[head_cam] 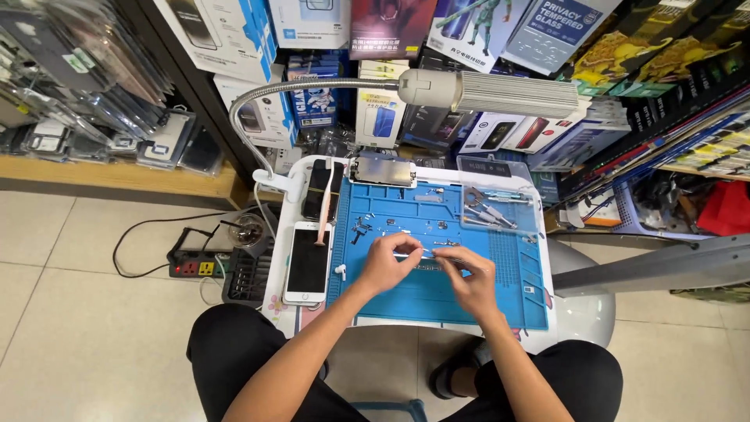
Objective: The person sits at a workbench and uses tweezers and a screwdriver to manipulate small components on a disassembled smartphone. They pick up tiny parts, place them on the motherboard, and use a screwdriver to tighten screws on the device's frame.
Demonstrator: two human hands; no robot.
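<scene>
Both hands meet over the middle of a blue repair mat [406,301] on a small white table. My left hand [384,264] pinches the end of a thin silver tool or small part [422,255] with fingertips closed on it. My right hand [473,275] grips the other end of the same slim piece; what exactly it is stays too small to tell. Tiny screws and metal parts [363,228] lie scattered on the mat above my hands.
A white phone [308,264] lies face up at the table's left edge, a dark phone [322,189] behind it, and a metal phone frame [382,170] at the back. Tweezers rest in a clear tray [492,211]. A gooseneck lamp [500,92] hangs overhead. A power strip [194,267] sits on the floor.
</scene>
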